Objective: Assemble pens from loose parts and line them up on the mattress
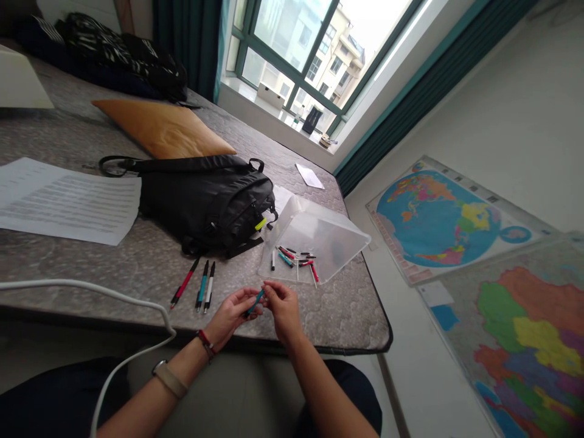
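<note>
Both hands meet over the front edge of the grey mattress (pixel 150 255). My left hand (pixel 232 315) pinches the lower end of a teal pen (pixel 256 300). My right hand (pixel 281 307) closes its fingers on the pen's upper end. Just left of the hands, three whole pens (pixel 199 285) lie side by side: one red, one teal, one white. Behind the hands, a clear plastic box (pixel 319 234) lies tipped on its side, with several loose pen parts (pixel 296 258) scattered in its mouth.
A black backpack (pixel 205 204) lies behind the pens, an orange pillow (pixel 164 128) beyond it. Printed sheets (pixel 64 201) rest at the left. A white cable (pixel 114 298) crosses the near edge. Two maps (pixel 447 219) lie on the floor at the right, under a window.
</note>
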Demonstrator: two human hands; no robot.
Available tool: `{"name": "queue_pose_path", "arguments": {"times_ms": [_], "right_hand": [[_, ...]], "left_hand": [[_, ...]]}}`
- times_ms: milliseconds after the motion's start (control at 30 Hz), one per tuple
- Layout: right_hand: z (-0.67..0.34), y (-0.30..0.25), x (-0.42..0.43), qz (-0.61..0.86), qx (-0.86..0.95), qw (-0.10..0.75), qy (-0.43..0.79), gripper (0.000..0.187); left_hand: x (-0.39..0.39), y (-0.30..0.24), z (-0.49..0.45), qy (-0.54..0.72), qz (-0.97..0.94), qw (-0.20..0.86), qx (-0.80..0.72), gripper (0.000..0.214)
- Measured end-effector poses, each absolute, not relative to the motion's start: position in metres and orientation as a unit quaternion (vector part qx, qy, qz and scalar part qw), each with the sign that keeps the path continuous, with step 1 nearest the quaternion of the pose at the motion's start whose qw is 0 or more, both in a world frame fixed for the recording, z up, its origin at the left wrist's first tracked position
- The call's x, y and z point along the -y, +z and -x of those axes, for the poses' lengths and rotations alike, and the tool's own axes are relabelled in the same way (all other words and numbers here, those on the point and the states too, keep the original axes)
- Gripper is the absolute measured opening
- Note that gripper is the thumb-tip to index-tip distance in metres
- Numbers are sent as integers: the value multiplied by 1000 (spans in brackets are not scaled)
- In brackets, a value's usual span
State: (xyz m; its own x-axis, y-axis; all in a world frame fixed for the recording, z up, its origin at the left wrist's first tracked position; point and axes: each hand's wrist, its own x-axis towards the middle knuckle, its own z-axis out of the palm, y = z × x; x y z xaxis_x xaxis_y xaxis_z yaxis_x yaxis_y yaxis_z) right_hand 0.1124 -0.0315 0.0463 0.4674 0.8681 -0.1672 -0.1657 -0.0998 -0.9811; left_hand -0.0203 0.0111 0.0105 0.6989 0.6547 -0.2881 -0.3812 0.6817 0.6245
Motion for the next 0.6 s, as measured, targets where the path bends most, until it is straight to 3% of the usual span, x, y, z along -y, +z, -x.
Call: {"name": "queue_pose_path", "arguments": {"times_ms": [400,500,600], "right_hand": [[-108,57,50,596,315,601,429,36],[-128,50,52,637,320,599,365,37],[-169,37,47,730,369,513,261,30]], "left_hand": [[-7,20,28,297,-279,879,-248,32],[-6,22,29,304,-292,872,-249,32],[-6,23,31,313,-300,865,-251,35]]}}
